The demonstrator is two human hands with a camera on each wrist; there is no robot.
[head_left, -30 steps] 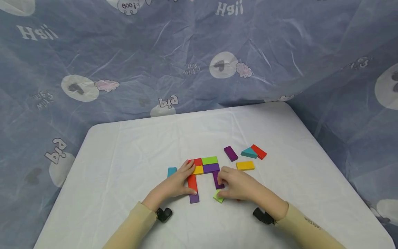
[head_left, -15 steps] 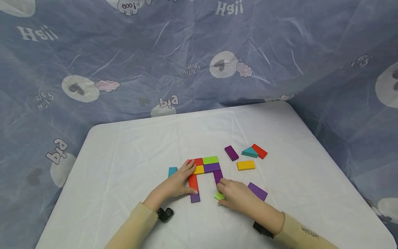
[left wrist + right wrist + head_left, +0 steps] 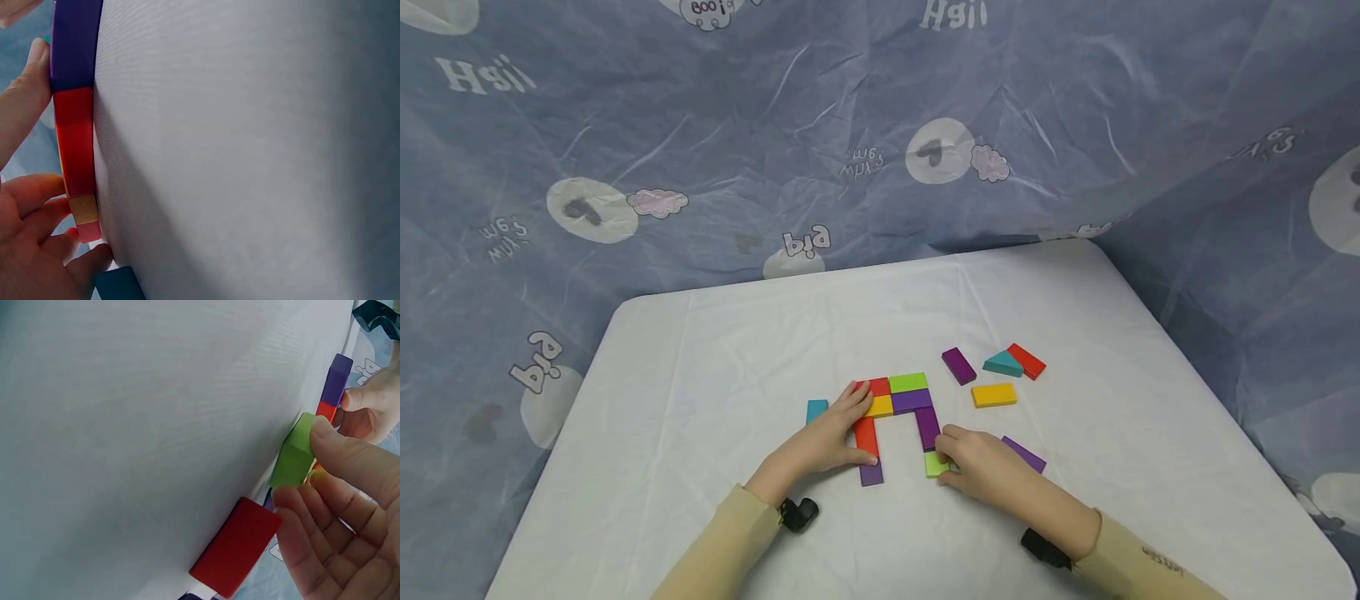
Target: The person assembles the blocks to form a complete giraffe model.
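My left hand (image 3: 823, 442) rests along the left side of an arch laid from flat blocks, its fingertips on the red block (image 3: 880, 387) and yellow block (image 3: 881, 407), its thumb by a purple block (image 3: 871, 474). A longer red block (image 3: 866, 437) lies between. With thumb and finger, my right hand (image 3: 981, 465) pinches a lime green block (image 3: 292, 453). That block sits at the lower end of the dark purple block (image 3: 927, 428) in the arch's right leg. Another lime block (image 3: 908, 382) and a purple block (image 3: 912, 401) form the top right.
A teal block (image 3: 817, 410) lies left of the arch. To the right lie a dark purple block (image 3: 958, 366), a teal triangle (image 3: 1003, 364), a red block (image 3: 1027, 361), a yellow block (image 3: 994, 395) and a purple block (image 3: 1024, 454). Another red block (image 3: 235, 547) lies by my right hand.
My right hand has turned the lime green block from a slant to line up below the dark purple block, then shifted slightly right. The left hand has stayed in place.
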